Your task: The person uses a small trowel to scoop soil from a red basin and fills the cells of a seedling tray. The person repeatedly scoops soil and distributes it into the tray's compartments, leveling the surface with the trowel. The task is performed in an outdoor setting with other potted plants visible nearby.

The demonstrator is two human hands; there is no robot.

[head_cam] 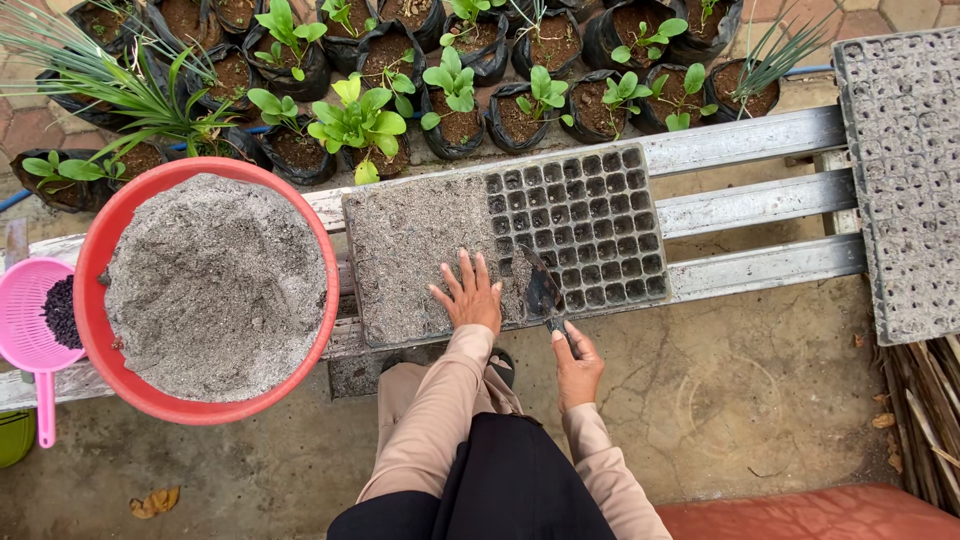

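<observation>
A black seedling tray (600,215) lies across a bench of metal rails. Its left half is covered with grey soil mix and its right half shows empty cells. My left hand (468,293) lies flat, fingers spread, on the soil at the tray's near edge. My right hand (577,365) grips the handle of a small dark trowel (542,290), whose blade rests on the tray where filled and empty cells meet. A large red basin (330,290) heaped with grey soil mix sits left of the tray.
A pink strainer (25,330) holding dark granules sits at the far left. Black grow bags with green seedlings (360,120) line the ground behind the bench. Another empty grey cell tray (905,180) lies at the right, with dry sticks (930,420) below it.
</observation>
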